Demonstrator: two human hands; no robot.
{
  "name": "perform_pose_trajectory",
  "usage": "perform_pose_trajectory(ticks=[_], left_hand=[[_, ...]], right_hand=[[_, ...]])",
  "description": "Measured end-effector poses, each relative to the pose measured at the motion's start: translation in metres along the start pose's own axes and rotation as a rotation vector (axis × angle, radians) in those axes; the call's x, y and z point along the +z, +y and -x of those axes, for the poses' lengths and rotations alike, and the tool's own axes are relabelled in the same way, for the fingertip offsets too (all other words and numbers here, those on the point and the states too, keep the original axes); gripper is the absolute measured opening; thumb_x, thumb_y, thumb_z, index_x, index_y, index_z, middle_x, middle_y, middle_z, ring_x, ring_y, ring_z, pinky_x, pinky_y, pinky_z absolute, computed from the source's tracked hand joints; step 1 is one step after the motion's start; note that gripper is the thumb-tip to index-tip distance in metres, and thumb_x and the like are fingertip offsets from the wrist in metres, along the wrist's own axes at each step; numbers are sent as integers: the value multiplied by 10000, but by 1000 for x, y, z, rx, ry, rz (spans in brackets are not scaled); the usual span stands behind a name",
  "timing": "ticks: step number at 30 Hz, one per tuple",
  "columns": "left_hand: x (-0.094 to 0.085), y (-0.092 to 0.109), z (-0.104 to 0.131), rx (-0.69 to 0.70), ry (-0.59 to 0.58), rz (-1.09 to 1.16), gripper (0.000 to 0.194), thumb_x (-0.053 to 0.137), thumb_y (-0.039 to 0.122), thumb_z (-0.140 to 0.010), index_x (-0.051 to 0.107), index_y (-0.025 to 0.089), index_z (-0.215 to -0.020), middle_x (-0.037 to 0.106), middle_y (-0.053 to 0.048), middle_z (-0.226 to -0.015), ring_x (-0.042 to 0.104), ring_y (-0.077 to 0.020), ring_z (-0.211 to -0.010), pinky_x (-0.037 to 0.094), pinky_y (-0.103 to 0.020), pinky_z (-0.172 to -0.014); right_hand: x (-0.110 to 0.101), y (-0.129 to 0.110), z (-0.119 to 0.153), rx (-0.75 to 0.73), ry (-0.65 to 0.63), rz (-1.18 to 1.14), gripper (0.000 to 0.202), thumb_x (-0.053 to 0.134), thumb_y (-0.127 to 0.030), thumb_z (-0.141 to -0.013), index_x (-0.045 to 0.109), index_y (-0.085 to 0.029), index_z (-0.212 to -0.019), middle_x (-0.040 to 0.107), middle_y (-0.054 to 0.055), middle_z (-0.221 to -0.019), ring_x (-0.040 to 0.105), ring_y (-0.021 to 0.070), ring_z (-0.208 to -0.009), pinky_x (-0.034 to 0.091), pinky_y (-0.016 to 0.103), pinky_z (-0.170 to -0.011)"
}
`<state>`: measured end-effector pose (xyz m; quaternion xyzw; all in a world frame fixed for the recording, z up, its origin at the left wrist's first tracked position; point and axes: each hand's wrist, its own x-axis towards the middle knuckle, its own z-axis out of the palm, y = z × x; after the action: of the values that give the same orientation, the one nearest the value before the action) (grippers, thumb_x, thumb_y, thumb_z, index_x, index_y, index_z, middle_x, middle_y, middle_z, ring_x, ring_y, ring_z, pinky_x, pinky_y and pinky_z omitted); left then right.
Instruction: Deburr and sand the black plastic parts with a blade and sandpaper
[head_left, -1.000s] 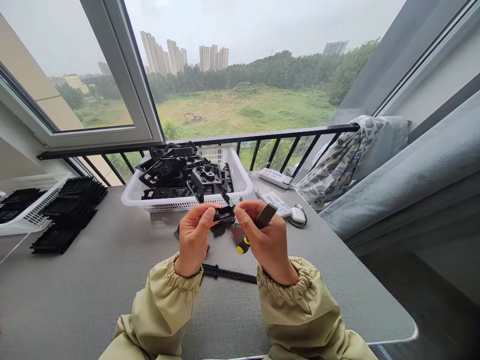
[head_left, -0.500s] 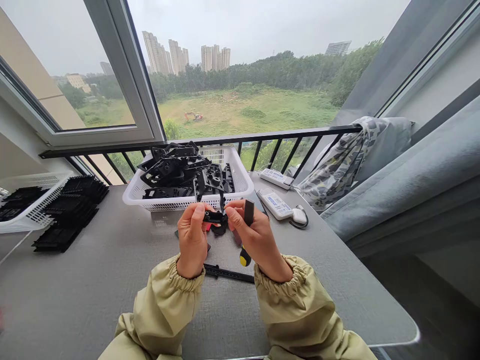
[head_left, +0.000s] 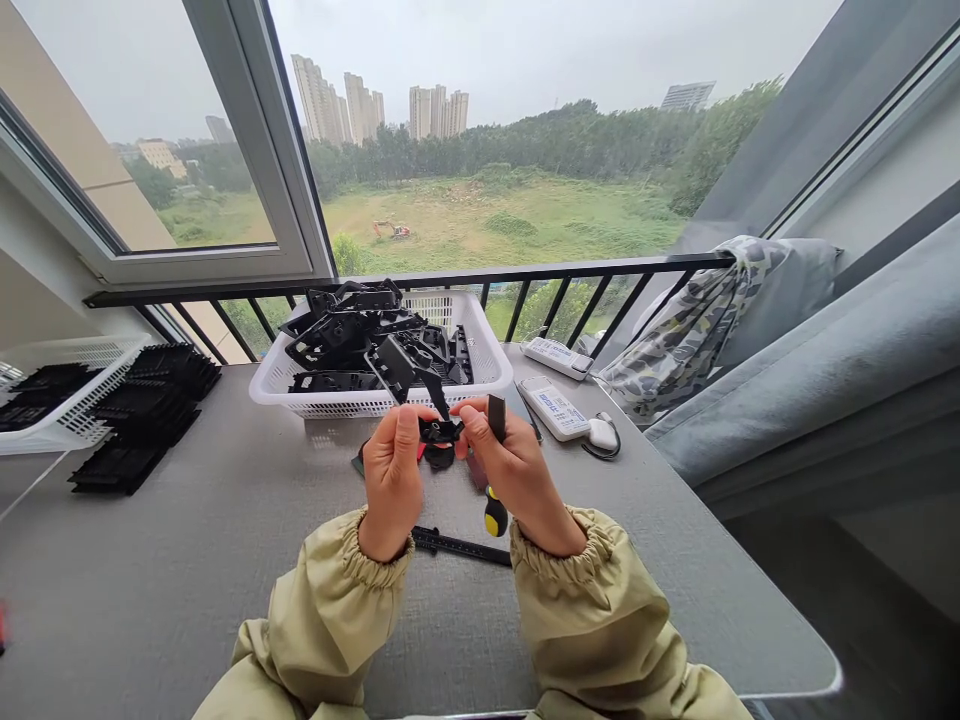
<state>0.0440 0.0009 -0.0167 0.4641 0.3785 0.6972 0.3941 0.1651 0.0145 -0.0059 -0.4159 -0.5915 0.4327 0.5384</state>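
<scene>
My left hand point(head_left: 393, 478) pinches the left end of a black plastic part point(head_left: 439, 432) between thumb and fingers. From the other side, my right hand point(head_left: 519, 468) grips the same part, its fingertips close to my left ones. An angular arm of the part point(head_left: 405, 372) rises in front of the basket, tilted to the left. A dark flat strip point(head_left: 496, 418) sticks up between the fingers of my right hand; its lower end is hidden. Below the hands lie a black caliper point(head_left: 463, 546) and a yellow-and-black handle point(head_left: 495, 512).
Beyond my hands stands a white basket point(head_left: 345, 404) heaped with black plastic parts. Stacked black parts point(head_left: 142, 420) and another white basket point(head_left: 75, 432) are at left. White power strips point(head_left: 555, 410) lie at right, near the railing point(head_left: 600, 268).
The black plastic part has turned in my hands, so its upper arm leans further left and its near end looks different. Both hands keep their hold. The view has shifted slightly.
</scene>
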Motion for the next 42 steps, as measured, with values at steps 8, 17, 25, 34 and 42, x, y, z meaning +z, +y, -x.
perform_pose_trajectory(ticks=[8,17,25,34,42], left_hand=[[2,4,-1,35,-56,80,230,689,434,-821,655,207,-832,596,14,-750,557,-98,-650,488,-204,-597],[7,0,-2,36,-60,143,282,739,353,-791,506,231,-890,633,11,-858,620,-100,-751,519,-197,-635],[4,-5,0,-28,-66,147,279,695,361,-829,473,238,-947,670,12,-880,632,-98,-699,514,-207,-602],[6,-5,-3,-2,33,178,300,727,407,-797,497,234,-884,649,45,-807,611,-66,-658,520,-177,-631],[-1,-3,0,84,-50,72,298,531,537,-898,498,243,-929,647,6,-911,605,-102,-698,528,-238,-642]], right_hand=[[0,4,1,8,-7,-62,393,544,-575,-874,581,-184,-846,529,-47,-549,360,77,-408,261,220,-375],[-3,-3,4,-16,-54,-143,572,456,-745,-834,583,-188,-870,491,-44,-567,375,84,-433,276,230,-384],[-1,-10,7,-36,-66,-53,392,596,-583,-848,542,-201,-777,505,-49,-579,382,80,-439,306,227,-409],[-4,0,8,-66,-99,15,625,330,-757,-876,599,-195,-830,489,-19,-612,384,109,-488,305,251,-443],[-13,-7,13,-132,-37,243,484,357,-560,-975,620,-199,-789,507,-23,-585,450,124,-532,355,255,-518]])
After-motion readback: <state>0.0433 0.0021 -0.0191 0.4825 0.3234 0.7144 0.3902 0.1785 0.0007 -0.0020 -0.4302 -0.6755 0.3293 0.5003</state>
